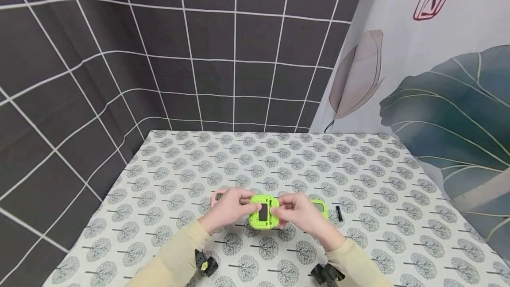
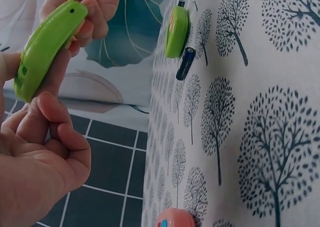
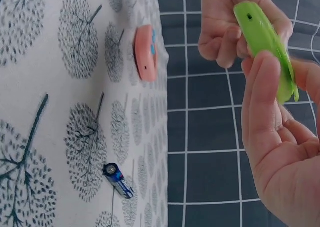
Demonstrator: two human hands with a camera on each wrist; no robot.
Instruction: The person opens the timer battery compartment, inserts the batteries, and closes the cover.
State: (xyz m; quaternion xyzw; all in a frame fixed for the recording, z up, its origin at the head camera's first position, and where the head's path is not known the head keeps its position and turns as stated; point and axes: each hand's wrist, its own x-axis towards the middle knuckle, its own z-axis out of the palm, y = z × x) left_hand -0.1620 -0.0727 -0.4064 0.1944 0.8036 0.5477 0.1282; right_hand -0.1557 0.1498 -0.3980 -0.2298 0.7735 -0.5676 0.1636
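Observation:
A small lime-green plastic device (image 1: 259, 225), rounded at the corners, is held up above the table between both hands. Its face toward the head camera has a dark rectangle and a narrow recess on the right side. My left hand (image 1: 235, 207) pinches its left edge, thumb on the face and fingers behind. On the opposite edge my right hand (image 1: 300, 214) grips it, thumb over the recess. From the side, the left wrist view shows the green device (image 2: 47, 49) as a thin curved shell, tilted. In the right wrist view the right fingers (image 3: 262, 87) lie along its back.
A second green device (image 1: 321, 207) with a grey screen lies just beyond my right hand. To its right is a dark blue battery (image 1: 339, 213). Partly behind my left hand lies a pink device (image 1: 216, 197). A tree-print cloth (image 1: 255, 154) covers the table.

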